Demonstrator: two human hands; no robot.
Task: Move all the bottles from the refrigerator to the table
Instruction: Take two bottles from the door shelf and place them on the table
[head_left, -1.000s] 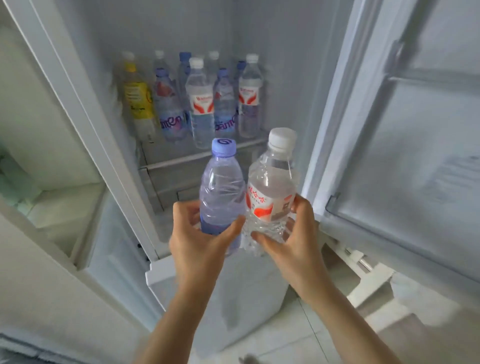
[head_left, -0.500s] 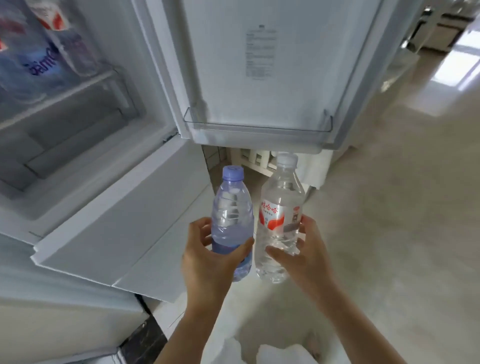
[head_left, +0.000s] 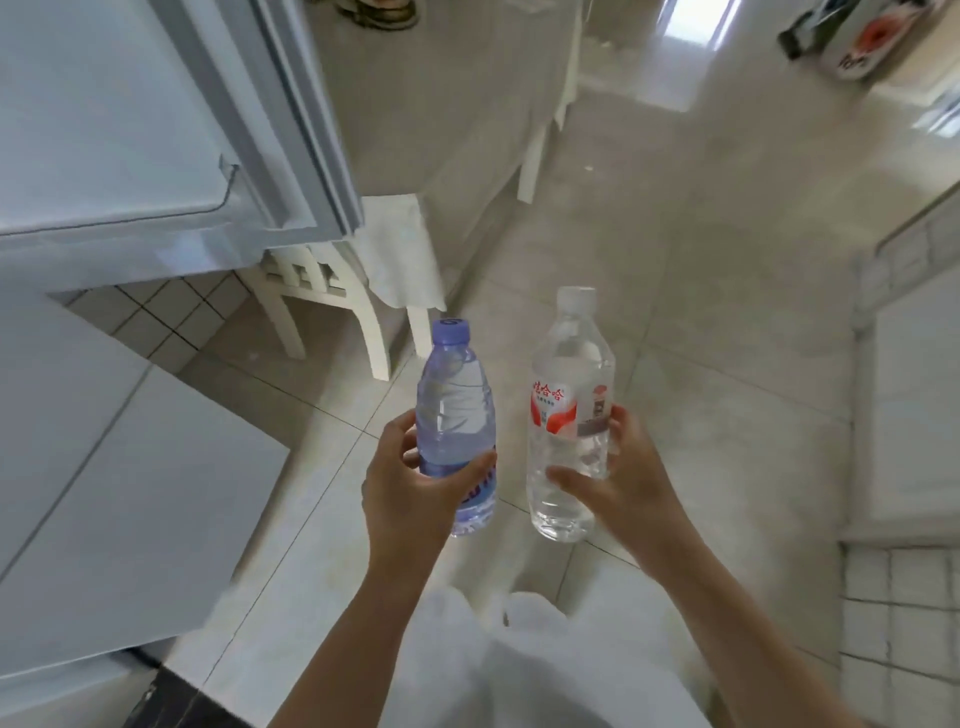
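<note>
My left hand (head_left: 415, 483) grips a bluish water bottle (head_left: 454, 405) with a purple cap, held upright. Beside it, my right hand (head_left: 618, 473) holds a clear water bottle (head_left: 569, 395) with a white cap and a red-and-white label, also upright. The two bottles are a little apart, above the tiled floor. The open refrigerator door (head_left: 130, 114) fills the upper left. A table under a pale cloth (head_left: 441, 104) stands ahead at the top centre. The refrigerator's shelves are out of view.
A white chair (head_left: 332, 291) with a cloth draped over it stands under the door's corner, beside the table. A white lower refrigerator door (head_left: 104, 493) juts out at left. White cabinets (head_left: 914, 405) line the right. Pale floor tiles (head_left: 701, 260) stretch ahead.
The view has swung right, away from the refrigerator shelves toward the floor and table. Both hands keep hold of their bottles, which have drawn slightly apart.
</note>
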